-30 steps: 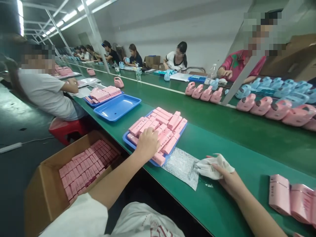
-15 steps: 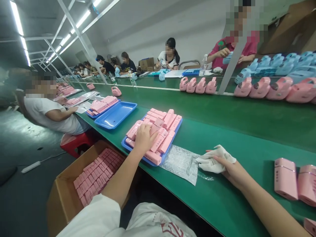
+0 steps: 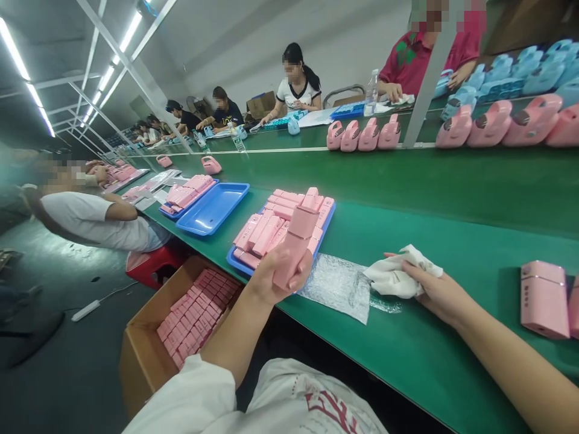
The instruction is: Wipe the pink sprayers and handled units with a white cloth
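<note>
The person's left hand (image 3: 271, 278) is clamped around a pink case (image 3: 296, 244), fingers wrapped round its lower end, holding it tilted in the air just above the near corner of a blue tray (image 3: 235, 260). The tray, at twelve o'clock from that hand, is stacked with more pink cases. At three o'clock a sheet of bubble wrap (image 3: 337, 283) lies flat on the green table (image 3: 407, 205). Beyond it the right hand (image 3: 436, 292) rests on a crumpled white cloth (image 3: 398, 274), fingers closed over it. At eight o'clock from the left hand, a cardboard box (image 3: 140, 355) on the floor holds rows of pink cases. An empty blue tray (image 3: 212, 208) sits at eleven o'clock.
</note>
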`<state>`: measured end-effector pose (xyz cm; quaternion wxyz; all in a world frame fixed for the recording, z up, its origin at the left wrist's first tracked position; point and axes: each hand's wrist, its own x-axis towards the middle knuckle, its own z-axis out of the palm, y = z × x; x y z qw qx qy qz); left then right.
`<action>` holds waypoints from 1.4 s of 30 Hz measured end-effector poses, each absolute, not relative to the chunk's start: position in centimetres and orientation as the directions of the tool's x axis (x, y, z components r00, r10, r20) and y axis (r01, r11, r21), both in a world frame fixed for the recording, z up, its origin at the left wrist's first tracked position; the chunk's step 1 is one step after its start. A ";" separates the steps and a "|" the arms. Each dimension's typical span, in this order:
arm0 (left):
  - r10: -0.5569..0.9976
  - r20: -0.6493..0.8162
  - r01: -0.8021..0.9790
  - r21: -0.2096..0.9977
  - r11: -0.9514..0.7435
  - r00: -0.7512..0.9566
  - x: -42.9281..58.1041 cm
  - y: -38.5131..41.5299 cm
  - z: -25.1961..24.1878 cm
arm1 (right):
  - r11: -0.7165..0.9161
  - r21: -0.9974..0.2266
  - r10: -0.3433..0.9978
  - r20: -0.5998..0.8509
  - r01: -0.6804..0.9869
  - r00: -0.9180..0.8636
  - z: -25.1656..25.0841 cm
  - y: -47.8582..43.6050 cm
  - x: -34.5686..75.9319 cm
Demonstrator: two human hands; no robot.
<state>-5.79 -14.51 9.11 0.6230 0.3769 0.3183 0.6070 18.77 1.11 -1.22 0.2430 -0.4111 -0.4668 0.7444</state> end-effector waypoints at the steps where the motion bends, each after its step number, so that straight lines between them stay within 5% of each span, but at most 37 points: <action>1: 0.998 0.035 -0.542 0.841 -0.001 0.053 -5.7 -14.4 9.1 | -0.444 -0.896 0.746 -0.383 0.021 -0.545 -1.2 1.1 18.7; 9: 0.984 -0.080 -0.475 0.867 0.148 0.161 -3.4 -13.7 5.9 | -0.349 -0.933 0.821 -0.263 -0.082 -0.507 0.4 -0.2 18.5; 16: 0.901 -0.238 -0.377 0.847 0.375 0.363 0.3 -12.0 1.6 | -0.368 -0.902 0.682 -0.097 -0.226 -0.724 2.4 -2.0 19.0; 26: 0.919 -0.277 -0.417 0.827 0.376 0.280 0.9 -11.5 -1.1 | -0.385 -0.911 0.809 -0.255 -0.149 -0.530 2.6 -2.9 17.7; 37: 0.900 -0.270 -0.542 0.725 0.424 0.343 0.7 -11.2 -1.0 | -0.230 -0.956 0.922 -0.155 -0.181 -0.355 2.4 -1.9 17.9; 42: 0.906 -0.262 -0.544 0.731 0.412 0.334 0.2 -11.7 -1.5 | -0.239 -0.962 0.895 -0.166 -0.131 -0.415 2.0 -1.7 18.0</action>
